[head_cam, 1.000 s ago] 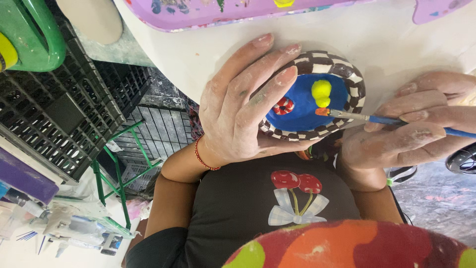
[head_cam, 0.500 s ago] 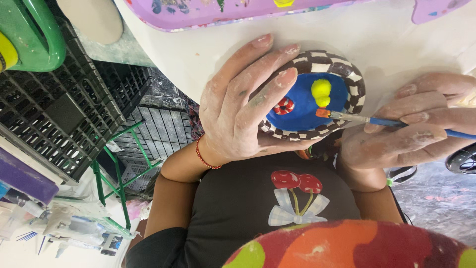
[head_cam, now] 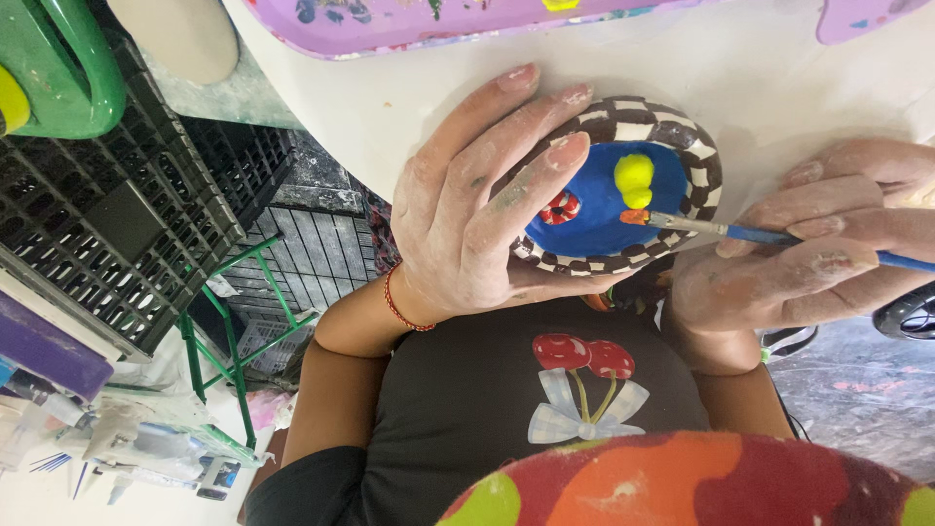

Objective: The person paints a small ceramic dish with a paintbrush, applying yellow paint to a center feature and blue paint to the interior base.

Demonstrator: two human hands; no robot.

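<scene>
Low and far to the left of the left hand [head_cam: 467,214], a heap of crumpled clear and white plastic packets [head_cam: 127,443] lies under the black crates, one small packet with a dark blue label [head_cam: 222,477] at its edge. No signs or screens show anywhere in view.
</scene>
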